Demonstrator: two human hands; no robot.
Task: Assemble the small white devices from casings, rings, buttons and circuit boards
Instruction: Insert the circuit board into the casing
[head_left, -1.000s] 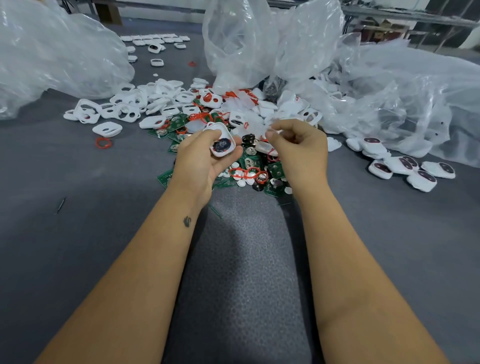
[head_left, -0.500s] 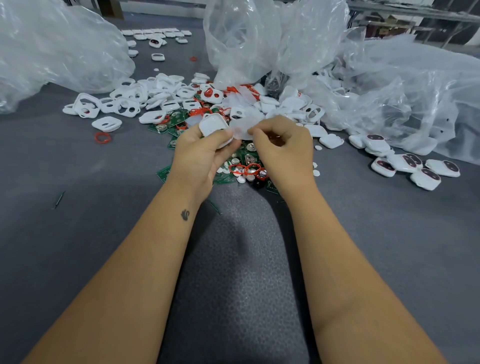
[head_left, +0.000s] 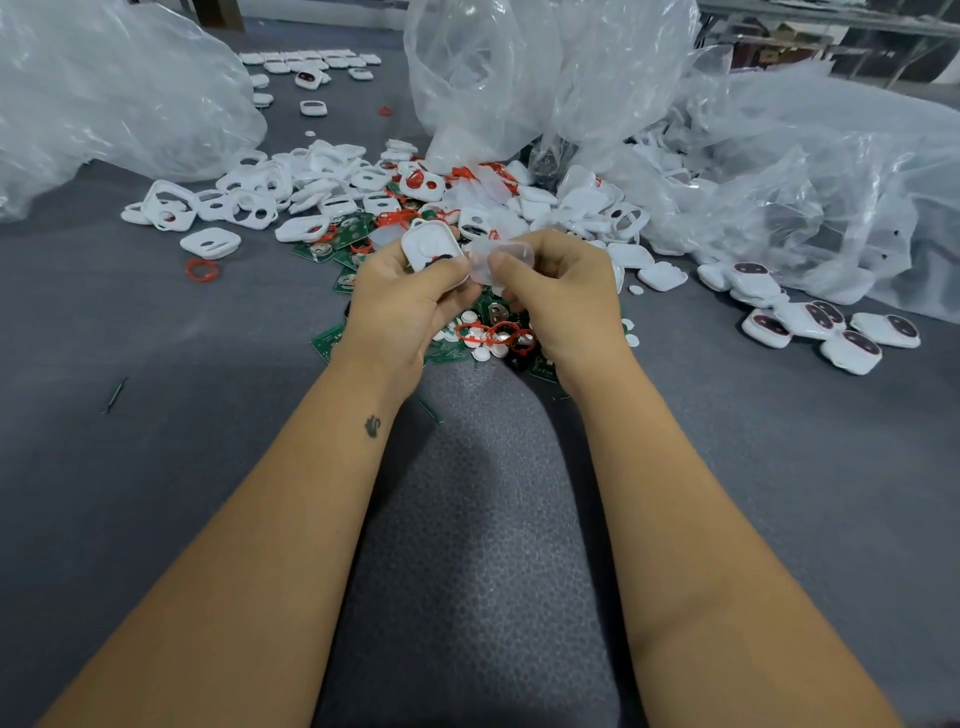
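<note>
Above the parts pile, workpiece: the left hand (head_left: 400, 306) gripped a white casing (head_left: 429, 248), thumb curled across its lower edge, with a dark part and a trace of red showing at that edge.
Right hand: the right hand (head_left: 558, 291) pinched a translucent white cover piece (head_left: 501, 255) between thumb and curled fingers, just beside the casing's right edge and perhaps touching it.
Location: both parts were held above the green circuit boards (head_left: 332, 340), red rings (head_left: 470, 330) and white buttons (head_left: 480, 354) strewn on the grey mat (head_left: 493, 519).
Finished units: several assembled devices (head_left: 852, 352) lay well apart at the right.
Risk 1, misalignment: the cover piece sat tilted against the casing; pressing it home at that angle would likely leave one side unseated.
Risk 2, trapped ring: if the red trace was a ring out of its groove, closing could pinch it.
Risk 3, dropped part: the cover was held only at its lower edge; a slip would lose it among the loose white casings (head_left: 249, 205).
Risk 4, obscured view: the left thumb hid the mating edge, so seating could not be confirmed.
Change from half a second earlier: the hands stood in much the same place; the casing's face showed more fully, and the cover piece lay closer to its right edge.
Change from one second earlier: the casing's dark inner side had faced the camera; now its white face did.
</note>
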